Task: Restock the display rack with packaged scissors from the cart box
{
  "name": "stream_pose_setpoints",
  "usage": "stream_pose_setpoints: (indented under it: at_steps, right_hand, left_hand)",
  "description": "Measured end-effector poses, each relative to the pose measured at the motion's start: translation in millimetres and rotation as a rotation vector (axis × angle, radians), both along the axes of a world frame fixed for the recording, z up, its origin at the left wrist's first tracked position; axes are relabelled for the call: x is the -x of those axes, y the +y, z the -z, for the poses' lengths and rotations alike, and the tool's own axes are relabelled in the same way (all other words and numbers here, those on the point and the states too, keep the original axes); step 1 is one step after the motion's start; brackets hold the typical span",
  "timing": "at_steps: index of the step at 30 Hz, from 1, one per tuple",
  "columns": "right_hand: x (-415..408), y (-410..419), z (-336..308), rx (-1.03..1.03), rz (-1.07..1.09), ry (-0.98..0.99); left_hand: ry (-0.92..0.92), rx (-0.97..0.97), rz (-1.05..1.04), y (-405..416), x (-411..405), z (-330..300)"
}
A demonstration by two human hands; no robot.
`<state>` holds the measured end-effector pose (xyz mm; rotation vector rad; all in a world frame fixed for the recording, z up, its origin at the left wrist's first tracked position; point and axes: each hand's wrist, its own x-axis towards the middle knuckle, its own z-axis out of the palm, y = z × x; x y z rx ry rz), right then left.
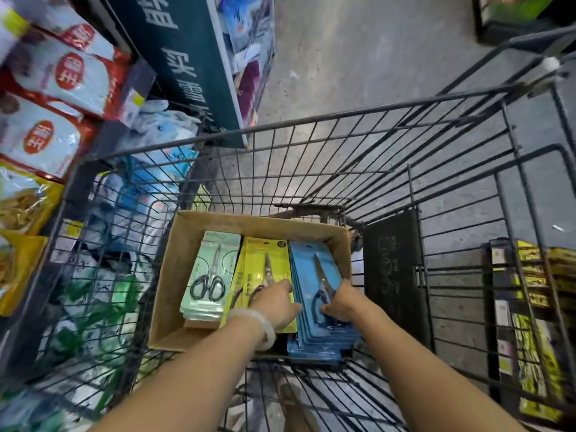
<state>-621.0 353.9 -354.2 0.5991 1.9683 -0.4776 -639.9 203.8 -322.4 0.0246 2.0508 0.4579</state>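
Note:
A cardboard box (174,269) sits in a wire cart (311,120). It holds three stacks of packaged scissors: pale green packs (212,260) on the left, yellow packs (274,254) in the middle, blue packs (307,263) on the right. My left hand (276,302), a white bangle on its wrist, lies over the yellow stack with fingers down at the left edge of the blue stack. My right hand (341,302) grips the blue stack from its right side, thumb on the top pack. The stacks' lower layers are hidden.
Shelves of bagged goods (53,98) stand close on the left, with a dark green sign panel (187,67) beyond. A black plate (394,275) forms the cart's right inner wall. Yellow-labelled shelving (536,322) stands right. Bare concrete floor (374,57) stretches ahead.

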Motion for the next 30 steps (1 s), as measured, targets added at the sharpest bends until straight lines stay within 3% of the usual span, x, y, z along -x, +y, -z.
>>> stream_pose_setpoints:
  at_steps: [4, 10, 12, 15, 18, 20, 24, 30]
  right_hand:
    - [1.4, 0.8, -1.0, -0.025, 0.158, 0.047]
    - [-1.1, -5.6, 3.9, 0.242, 0.805, 0.087]
    - [-7.4, -9.3, 5.6, 0.324, 0.887, 0.09]
    - [-15.1, -19.1, -9.3, 0.434, 0.906, 0.111]
    - [-25.9, -31.1, -27.8, 0.559, 0.918, 0.164]
    - [-28.7, -40.0, -37.5, 0.58, 0.839, 0.246]
    - [-24.5, -50.7, -50.5, 0.62, 0.74, 0.353]
    - [-29.6, -52.5, -47.0, 0.708, 0.665, 0.352]
  left_hand:
    - [-0.027, -0.004, -0.062, 4.1, -0.4, 5.5]
    - [-0.057, -0.014, -0.122, -2.3, -4.3, -5.8]
    - [-0.054, -0.031, -0.177, -8.4, -2.6, -12.1]
    - [-0.075, -0.071, -0.402, -17.0, 1.3, -26.9]
    - [-0.161, -0.264, -0.774, -25.6, 6.3, -32.6]
    - [-0.166, -0.33, -0.92, -35.4, 8.2, -6.6]
    - [-0.109, -0.382, -1.041, -41.5, 7.3, -42.2]
    - [-0.131, -0.408, -1.108, -50.3, 2.2, -40.4]
